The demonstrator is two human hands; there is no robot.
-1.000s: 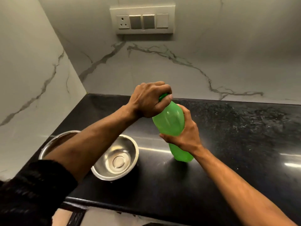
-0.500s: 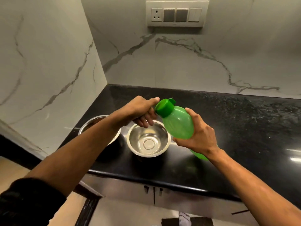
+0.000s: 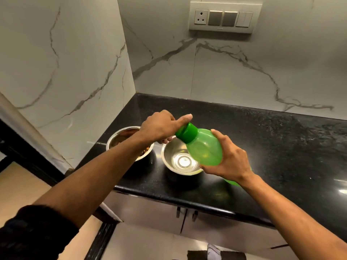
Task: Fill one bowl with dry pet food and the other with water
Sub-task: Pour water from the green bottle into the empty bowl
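A green plastic bottle is tilted to the left, its green cap over the right steel bowl. My right hand grips the bottle's body. My left hand is at the cap, thumb resting on top of it. The right bowl looks shiny inside, with nothing solid in it. The left steel bowl holds brown dry pet food and is partly hidden by my left forearm. Both bowls stand on the black countertop close to its front edge.
Marble walls close the corner at the left and back. A switch panel with a socket hangs on the back wall. Cabinet doors sit under the counter edge. The countertop stretches away to the right.
The bottle went from upright to tilted left over the right bowl. My left hand has shifted from wrapping the cap to touching it with the thumb. The view has pulled back.
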